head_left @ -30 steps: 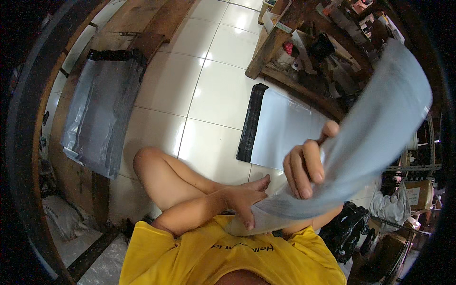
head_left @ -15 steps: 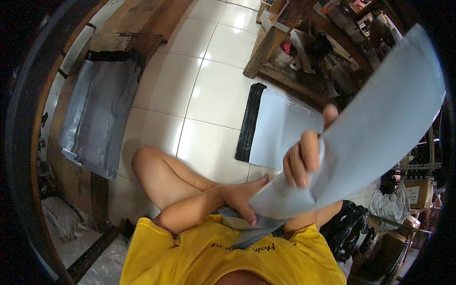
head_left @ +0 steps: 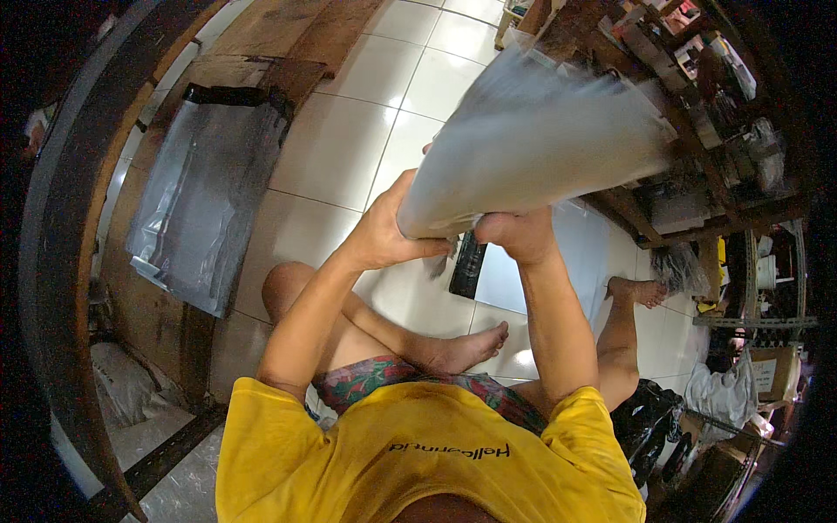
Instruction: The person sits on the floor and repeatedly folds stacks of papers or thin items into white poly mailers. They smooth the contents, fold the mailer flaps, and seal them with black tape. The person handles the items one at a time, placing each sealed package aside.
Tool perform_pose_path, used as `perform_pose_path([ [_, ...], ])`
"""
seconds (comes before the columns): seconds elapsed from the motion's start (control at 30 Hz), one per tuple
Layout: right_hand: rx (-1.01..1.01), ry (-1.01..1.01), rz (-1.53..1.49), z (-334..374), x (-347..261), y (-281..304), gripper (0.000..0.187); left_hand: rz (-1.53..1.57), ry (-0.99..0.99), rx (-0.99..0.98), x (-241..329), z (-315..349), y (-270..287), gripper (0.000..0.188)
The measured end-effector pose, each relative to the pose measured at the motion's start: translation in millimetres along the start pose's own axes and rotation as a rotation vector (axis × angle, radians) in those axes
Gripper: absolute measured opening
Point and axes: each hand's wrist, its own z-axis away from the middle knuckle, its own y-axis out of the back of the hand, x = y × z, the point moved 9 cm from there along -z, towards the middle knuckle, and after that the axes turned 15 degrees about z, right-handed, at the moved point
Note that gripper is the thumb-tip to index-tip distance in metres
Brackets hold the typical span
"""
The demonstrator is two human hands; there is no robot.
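Note:
A bundle of grey plastic mailing bags (head_left: 532,144) is raised in front of me, its far end fanned out and smeared by motion. My left hand (head_left: 384,227) is closed on its near left corner, thumb along the near edge. At the near right side my right hand (head_left: 521,234) grips the same bundle, its fingers hidden beneath. Below, partly covered by my right arm and the bundle, a flat stack of light grey mailing bags (head_left: 506,277) with a black edge lies on the tiles.
Another stack of grey mailing bags (head_left: 205,192) rests on a brown wooden board (head_left: 301,44) at left. Wooden shelving (head_left: 697,209) with clutter stands at far right. A black plastic bag (head_left: 645,423) and a cardboard box (head_left: 776,373) sit at right. My bent legs are on the tiled floor (head_left: 327,148).
The bundle has swung from the right toward the middle and away from my body. My left hand has risen from my lap to its near edge; both arms are now stretched forward.

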Motion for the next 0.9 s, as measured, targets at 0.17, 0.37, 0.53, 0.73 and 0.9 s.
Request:
perform_pose_path([
  [0.17,-0.006,0.191,0.47,13,-14,-6,0.071,-0.016,-0.065,0.011,-7,6,10,0.106],
  [0.37,-0.299,-0.071,0.351,4,-2,-23,0.091,-0.183,-0.09,-0.163,11,-18,26,0.116],
  [0.53,-0.2,-0.012,0.295,-18,-16,-33,0.136,-0.17,-0.028,-0.019,-5,1,49,0.098],
  [0.73,-0.058,-0.16,0.26,21,19,-45,0.135,-0.45,-0.261,0.287,-8,48,18,0.121],
  [0.9,-0.237,-0.231,0.123,16,31,-31,0.095,-0.131,0.059,0.016,-55,35,45,0.146],
])
